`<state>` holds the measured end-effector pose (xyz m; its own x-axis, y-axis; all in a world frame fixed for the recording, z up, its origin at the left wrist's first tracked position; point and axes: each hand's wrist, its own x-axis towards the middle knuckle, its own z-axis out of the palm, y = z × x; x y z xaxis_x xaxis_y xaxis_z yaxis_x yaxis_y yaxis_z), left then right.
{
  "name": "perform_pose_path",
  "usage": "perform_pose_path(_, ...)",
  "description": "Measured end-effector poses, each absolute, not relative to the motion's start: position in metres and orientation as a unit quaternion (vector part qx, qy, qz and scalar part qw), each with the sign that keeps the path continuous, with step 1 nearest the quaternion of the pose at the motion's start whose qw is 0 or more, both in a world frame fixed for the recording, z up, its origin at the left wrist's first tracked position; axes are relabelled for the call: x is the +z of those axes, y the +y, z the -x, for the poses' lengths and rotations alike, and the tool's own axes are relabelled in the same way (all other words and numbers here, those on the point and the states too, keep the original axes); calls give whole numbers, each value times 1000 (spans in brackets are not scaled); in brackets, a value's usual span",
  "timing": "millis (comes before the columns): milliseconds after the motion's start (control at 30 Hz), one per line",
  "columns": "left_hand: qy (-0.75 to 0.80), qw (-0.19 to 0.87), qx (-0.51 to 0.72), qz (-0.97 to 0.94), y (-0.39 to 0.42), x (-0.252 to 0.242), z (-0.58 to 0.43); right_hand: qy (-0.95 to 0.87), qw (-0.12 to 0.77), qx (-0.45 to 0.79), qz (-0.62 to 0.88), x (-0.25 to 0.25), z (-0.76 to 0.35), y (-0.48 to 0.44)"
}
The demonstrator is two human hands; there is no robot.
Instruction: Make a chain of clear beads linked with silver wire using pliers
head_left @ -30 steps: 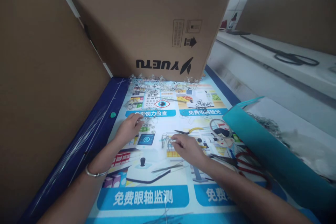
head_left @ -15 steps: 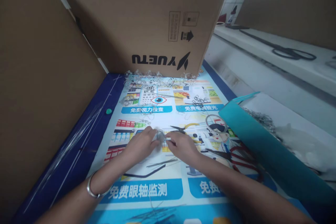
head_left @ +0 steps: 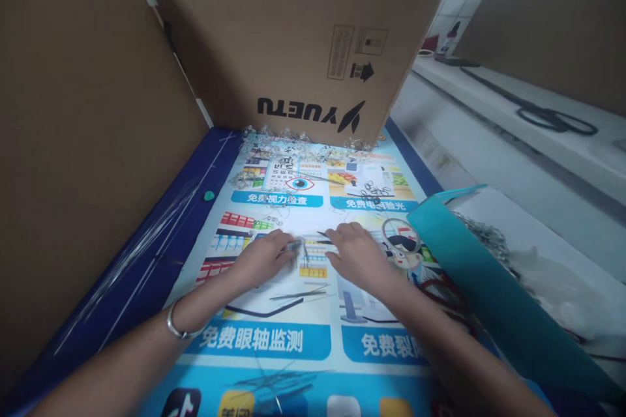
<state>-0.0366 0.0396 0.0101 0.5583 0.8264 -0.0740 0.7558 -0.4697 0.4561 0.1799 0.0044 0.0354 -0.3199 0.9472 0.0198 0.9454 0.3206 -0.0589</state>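
My left hand [head_left: 264, 257] is closed in a pinch on a small cluster of thin wires [head_left: 304, 249], whose ends point down from the fingertips. Part of that cluster is blurred and hidden by the fingers. To its right, my right hand [head_left: 359, 259] curls over a pair of pliers [head_left: 323, 238]; only the dark jaws show, pointing left, and the handles are under the hand. Short cut wires [head_left: 300, 293] lie on the printed mat just below the hands. More loose wires [head_left: 278, 381] are heaped near the front.
Cardboard panels [head_left: 293, 32] stand at the back and left. Clear beaded pieces [head_left: 274, 140] lie along the back, with dark wire loops [head_left: 374, 192] nearby. A wire coil [head_left: 401, 234] and red-handled tool [head_left: 443, 293] lie at right, beside a teal box [head_left: 489, 280] containing wire pieces.
My right hand has left the wires in my left hand and moved right, over the pliers. My left hand keeps its pinch. The view has shifted slightly.
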Motion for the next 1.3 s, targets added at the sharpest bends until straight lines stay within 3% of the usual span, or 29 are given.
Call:
perform_pose_path(267, 378, 258, 25, -889, 40, 35, 46, -818, -103, -25, 565, 30, -187, 0)
perform_pose_path(733, 333, 335, -122, -873, -27, 67, 65, -821, -121, -45, 556, 28, -184, 3)
perform_pose_path(967, 340, 262, -54, -902, -88, 52, 80, -815, -124, -50, 563, 24, -181, 1)
perform_pose_path(1300, 326, 170, -88, -926, -105, 34, 69, -819, -114, -64, 559, 23, -180, 1)
